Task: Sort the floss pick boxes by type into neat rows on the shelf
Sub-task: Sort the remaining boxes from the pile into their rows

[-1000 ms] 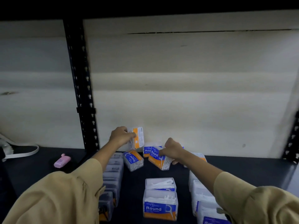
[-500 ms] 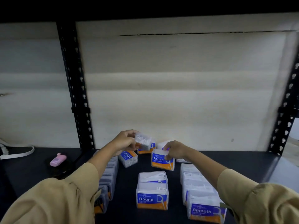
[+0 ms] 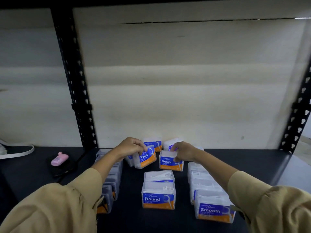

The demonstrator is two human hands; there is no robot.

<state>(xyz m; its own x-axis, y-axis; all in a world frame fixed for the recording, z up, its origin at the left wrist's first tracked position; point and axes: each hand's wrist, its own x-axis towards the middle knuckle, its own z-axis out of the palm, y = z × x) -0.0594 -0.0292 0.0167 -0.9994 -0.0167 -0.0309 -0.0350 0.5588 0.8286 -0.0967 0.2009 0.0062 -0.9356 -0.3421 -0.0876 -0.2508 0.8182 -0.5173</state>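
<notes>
Shelf [image 3: 260,163] back edge: our left hand [image 3: 129,147] grips 1 tilted Round box [image 3: 146,158]; our right hand [image 3: 184,153] pinches 1 upright Round box [image 3: 170,163] beside it.

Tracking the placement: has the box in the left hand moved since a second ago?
Yes: the Round box in the left hand dropped from in front of the back wall to shelf level.
</notes>
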